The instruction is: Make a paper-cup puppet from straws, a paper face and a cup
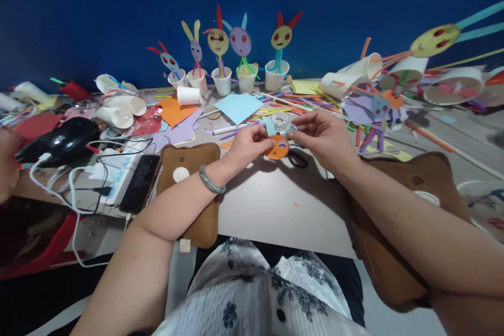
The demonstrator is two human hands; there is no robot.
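My left hand (252,144) pinches an orange paper face (278,148) by its left edge; an eye and a mouth are drawn on it. A light blue paper piece (270,127) rises at the top of the face, by my left fingers. At the face's upper right, my right hand (321,136) has thumb and fingertips closed on a small pale blue paper piece (290,131). Just behind the hands lies a roll of clear tape (281,119). Scissors with black handles (298,158) lie under my right hand, partly hidden.
Paper cups with rabbit-like faces (246,80) stand along the blue wall. Light blue paper (238,107), orange paper (176,110) and coloured sticks lie behind the hands. Brown pouches (191,168) flank the work area. A phone (140,184), power strip (120,178) and another person's hand (6,163) are left.
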